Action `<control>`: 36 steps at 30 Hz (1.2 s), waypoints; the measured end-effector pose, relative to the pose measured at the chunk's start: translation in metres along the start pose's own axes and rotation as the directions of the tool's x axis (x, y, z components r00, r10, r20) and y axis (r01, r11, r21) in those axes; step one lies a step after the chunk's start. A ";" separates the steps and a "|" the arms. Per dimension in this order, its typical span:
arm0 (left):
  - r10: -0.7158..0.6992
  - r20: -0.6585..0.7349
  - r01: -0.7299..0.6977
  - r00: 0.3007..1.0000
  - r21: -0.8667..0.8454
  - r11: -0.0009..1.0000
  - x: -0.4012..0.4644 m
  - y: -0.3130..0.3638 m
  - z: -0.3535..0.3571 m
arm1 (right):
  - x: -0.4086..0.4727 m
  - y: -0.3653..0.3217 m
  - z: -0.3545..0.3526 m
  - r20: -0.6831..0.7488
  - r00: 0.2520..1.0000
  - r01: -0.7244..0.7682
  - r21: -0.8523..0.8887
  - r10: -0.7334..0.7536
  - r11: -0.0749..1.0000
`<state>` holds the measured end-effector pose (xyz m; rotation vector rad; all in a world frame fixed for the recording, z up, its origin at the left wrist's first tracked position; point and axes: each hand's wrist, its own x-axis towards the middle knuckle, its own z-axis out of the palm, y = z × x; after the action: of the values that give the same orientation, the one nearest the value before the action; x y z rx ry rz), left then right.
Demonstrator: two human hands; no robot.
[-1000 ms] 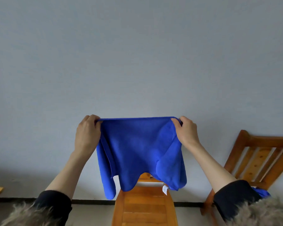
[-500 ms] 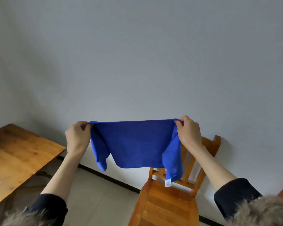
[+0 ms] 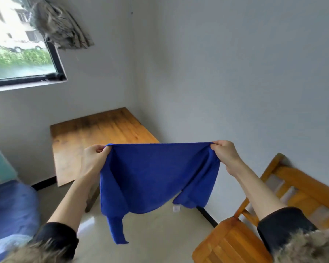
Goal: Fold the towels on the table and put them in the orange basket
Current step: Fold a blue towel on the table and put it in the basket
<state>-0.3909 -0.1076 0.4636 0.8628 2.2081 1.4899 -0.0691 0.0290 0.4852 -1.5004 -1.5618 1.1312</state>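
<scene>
A blue towel [image 3: 152,175] hangs in the air in front of me, stretched by its top edge. My left hand [image 3: 93,160] pinches its upper left corner and my right hand [image 3: 225,155] pinches its upper right corner. The lower part droops in loose folds, with a white tag at the bottom right. Behind the towel stands a wooden table [image 3: 95,135] in the room's corner, its top bare. No orange basket is in view.
A wooden chair [image 3: 235,240] stands at the lower right against the wall. A blue cloth-covered surface [image 3: 10,209] lies at the lower left. A window [image 3: 17,44] with a grey curtain is at the upper left. Pale floor lies below the towel.
My view has swung to the left: the table now sits behind the towel and the chair has shifted to the right. My hands have spread a little wider on the towel's top edge.
</scene>
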 end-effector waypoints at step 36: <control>0.161 -0.140 -0.073 0.977 0.487 0.870 0.403 -0.197 -0.139 | 0.321 -0.103 0.476 0.118 0.772 0.547 -0.624 -0.624 0.558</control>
<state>-0.8348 0.0035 0.3589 1.0612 2.7694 1.1072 -0.5765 0.2913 0.3664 -1.1944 -2.2559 0.0967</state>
